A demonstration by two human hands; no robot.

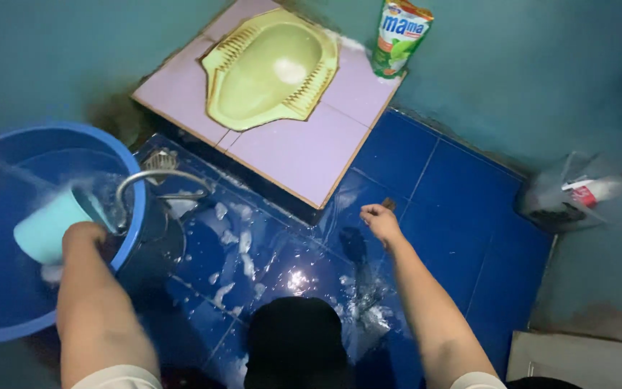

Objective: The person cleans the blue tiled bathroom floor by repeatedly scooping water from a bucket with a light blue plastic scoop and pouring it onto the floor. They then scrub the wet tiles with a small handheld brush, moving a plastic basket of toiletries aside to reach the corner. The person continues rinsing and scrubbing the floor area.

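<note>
**A:** Head view looked straight down at the blue tiled floor [462, 209]. Taking the squat toilet pan [271, 68] as the landmark, what lay to its lower left?

**B:** A big blue tub [8, 317], and beside it a dark bucket with a metal handle [156, 180]. The left hand [84, 234] was over the tub's rim, its fingers closed around a pale turquoise dipper [48, 227] tipped on its side, water blurring around it.

**A:** And directly below the pan?

**B:** Wet tiles, with white suds [235, 248] scattered between the bucket and the raised lilac platform [304, 155] that holds the pan.

**A:** The right hand [381, 220]?

**B:** Below and slightly right of the pan, just off the platform's corner. Its fingers were curled shut on a dark handle, probably a scrubbing brush [358, 245], whose head sat low on the floor; I couldn't tell it clearly.

**A:** So which step?

**B:** I'd judge scrubbing the soapy floor, with rinse water being scooped. The next move would call for tipping the dipper over the suds.

**A:** Further right?

**B:** A green soap pouch [399, 34] stood at the platform's upper right; a plastic bag [566, 194] lay by the wall.
</note>
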